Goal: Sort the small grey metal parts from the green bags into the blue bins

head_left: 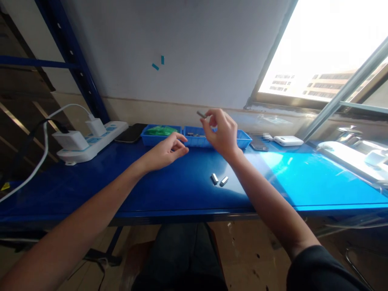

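My right hand (222, 131) is raised above the blue bins and pinches a small grey metal piece (201, 114) between thumb and fingers. My left hand (171, 150) hovers over the table's back half, its fingers curved and apart, with nothing in it. Two small silver metal pieces (214, 178) lie close together on the blue tabletop, below my right hand. Behind the hands, a blue divided bin (197, 141) holds a few small pieces in its middle part. A green plastic packet (160, 130) fills the left part. My right hand partly hides the bin's right side.
A white power strip (91, 141) with plugs and cables stands at the left, beside a black tablet-like slab (131, 133). Toward the right are a dark phone (259, 144), a white box-shaped device (287, 140) and another white strip (351, 161). The blue table (182, 190) meets a wall behind.
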`<action>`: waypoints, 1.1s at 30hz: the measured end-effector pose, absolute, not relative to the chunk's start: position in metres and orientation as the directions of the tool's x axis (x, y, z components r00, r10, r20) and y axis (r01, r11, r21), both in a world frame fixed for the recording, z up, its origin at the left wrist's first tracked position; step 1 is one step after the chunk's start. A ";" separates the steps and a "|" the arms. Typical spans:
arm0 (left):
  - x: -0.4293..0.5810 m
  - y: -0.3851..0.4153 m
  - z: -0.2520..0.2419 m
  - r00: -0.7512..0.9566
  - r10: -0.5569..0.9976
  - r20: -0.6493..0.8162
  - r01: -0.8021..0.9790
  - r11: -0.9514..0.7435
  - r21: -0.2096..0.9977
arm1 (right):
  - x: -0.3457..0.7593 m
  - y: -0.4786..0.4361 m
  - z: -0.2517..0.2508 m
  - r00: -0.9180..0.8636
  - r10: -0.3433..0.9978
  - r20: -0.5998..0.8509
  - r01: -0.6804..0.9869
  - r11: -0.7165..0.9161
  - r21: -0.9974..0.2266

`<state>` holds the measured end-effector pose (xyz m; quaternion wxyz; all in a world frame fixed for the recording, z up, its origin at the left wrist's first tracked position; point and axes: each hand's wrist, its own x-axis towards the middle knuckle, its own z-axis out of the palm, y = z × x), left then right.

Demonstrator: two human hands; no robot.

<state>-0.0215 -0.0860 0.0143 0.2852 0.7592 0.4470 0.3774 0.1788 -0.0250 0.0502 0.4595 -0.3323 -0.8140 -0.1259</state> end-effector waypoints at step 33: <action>0.015 -0.005 0.052 0.298 0.770 0.564 0.849 -0.484 0.213 | 0.231 0.028 0.009 -0.249 0.752 0.611 0.877 0.443 -0.187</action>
